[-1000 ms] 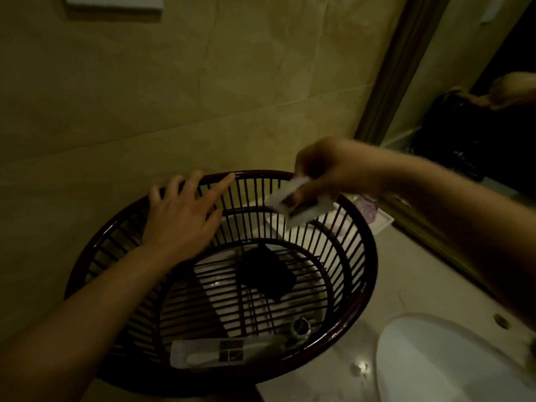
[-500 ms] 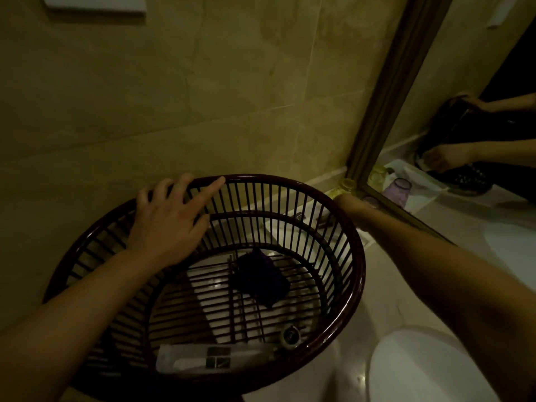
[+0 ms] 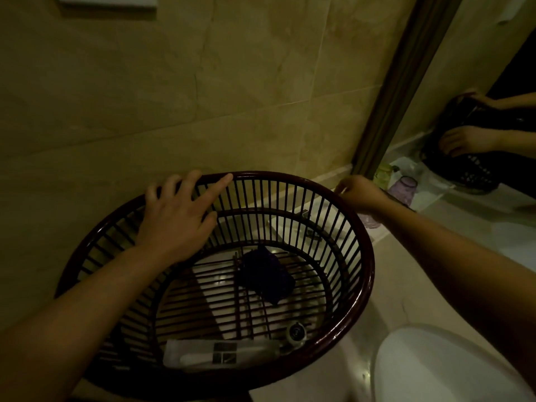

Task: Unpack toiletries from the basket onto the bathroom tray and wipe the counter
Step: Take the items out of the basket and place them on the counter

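Note:
A round dark-red slatted basket (image 3: 364, 297) stands on the counter below me. Inside lie a dark purple cloth (image 3: 265, 275), a white wrapped packet (image 3: 220, 355) along the near wall and a small round cap (image 3: 296, 333). My left hand (image 3: 177, 219) lies flat on the far-left rim with its fingers spread. My right hand (image 3: 361, 195) hovers at the far-right rim with loosely curled fingers and nothing visible in it. Behind the basket, a white tray (image 3: 380, 235) with pale packets shows through the slats.
A purple glass cup (image 3: 369, 223) stands on the tray behind my right wrist. A white sink basin (image 3: 435, 367) fills the lower right. A framed mirror (image 3: 403, 91) at the right reflects my hands and the basket. A tiled wall rises close behind.
My right hand carried a white packet over the far rim, went down behind the basket, and has come back up to the rim without it. My left hand has stayed on the rim.

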A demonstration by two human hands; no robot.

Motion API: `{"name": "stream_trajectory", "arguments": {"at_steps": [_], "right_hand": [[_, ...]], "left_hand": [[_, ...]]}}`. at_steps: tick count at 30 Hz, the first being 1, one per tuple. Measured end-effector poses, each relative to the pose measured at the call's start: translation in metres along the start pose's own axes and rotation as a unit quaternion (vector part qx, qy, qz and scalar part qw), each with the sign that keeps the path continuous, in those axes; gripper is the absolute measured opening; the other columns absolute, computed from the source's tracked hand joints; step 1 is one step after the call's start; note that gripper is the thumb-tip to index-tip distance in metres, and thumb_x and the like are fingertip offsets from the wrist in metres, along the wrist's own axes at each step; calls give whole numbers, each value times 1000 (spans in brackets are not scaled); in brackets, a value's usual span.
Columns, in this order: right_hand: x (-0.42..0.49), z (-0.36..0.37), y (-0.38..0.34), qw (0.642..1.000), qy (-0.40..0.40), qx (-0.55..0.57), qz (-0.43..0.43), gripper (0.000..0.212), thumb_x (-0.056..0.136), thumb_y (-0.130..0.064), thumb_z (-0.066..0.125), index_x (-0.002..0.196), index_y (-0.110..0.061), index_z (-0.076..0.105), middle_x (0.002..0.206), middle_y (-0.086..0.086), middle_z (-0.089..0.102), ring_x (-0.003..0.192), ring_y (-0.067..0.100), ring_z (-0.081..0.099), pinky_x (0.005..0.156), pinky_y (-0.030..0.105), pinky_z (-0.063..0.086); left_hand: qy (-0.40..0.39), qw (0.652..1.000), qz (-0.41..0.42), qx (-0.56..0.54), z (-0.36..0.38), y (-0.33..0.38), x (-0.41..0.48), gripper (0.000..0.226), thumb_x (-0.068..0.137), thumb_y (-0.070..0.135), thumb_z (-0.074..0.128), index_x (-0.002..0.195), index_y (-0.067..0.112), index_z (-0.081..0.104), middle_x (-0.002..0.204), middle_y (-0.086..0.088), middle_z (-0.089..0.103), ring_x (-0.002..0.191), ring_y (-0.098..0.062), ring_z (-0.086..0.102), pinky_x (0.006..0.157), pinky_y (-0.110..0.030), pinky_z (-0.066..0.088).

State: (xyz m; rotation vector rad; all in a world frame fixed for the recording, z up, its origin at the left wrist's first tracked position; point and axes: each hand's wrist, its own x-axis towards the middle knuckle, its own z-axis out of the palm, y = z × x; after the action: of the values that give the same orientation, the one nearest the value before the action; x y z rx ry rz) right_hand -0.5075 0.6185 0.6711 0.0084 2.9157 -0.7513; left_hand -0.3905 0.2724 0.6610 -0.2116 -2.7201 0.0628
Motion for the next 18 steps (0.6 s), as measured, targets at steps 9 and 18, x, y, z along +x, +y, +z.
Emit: {"name": "stream_trajectory", "arguments": {"at_steps": [9,18], "right_hand": [[-69,-69,-83,987,66,21,-147,16,89,-34,66,100,-22,63,89,-2,65,75,14,66,63,31,56],[-111,28,-171,882,-223,-274,-312,27,92,-44,61,104,-21,67,95,-6,65,85,12,61,66,26,48]], "left_hand": [[-2,1000,-1,-12,2,-2,0,66,90,54,28,150,53,1,151,-11,33,126,-37,32,99,-59,27],[-2,1000,6,-31,0,-3,0,65,95,49,35,150,53,2,154,-9,27,130,-37,30,103,-59,22]]}}
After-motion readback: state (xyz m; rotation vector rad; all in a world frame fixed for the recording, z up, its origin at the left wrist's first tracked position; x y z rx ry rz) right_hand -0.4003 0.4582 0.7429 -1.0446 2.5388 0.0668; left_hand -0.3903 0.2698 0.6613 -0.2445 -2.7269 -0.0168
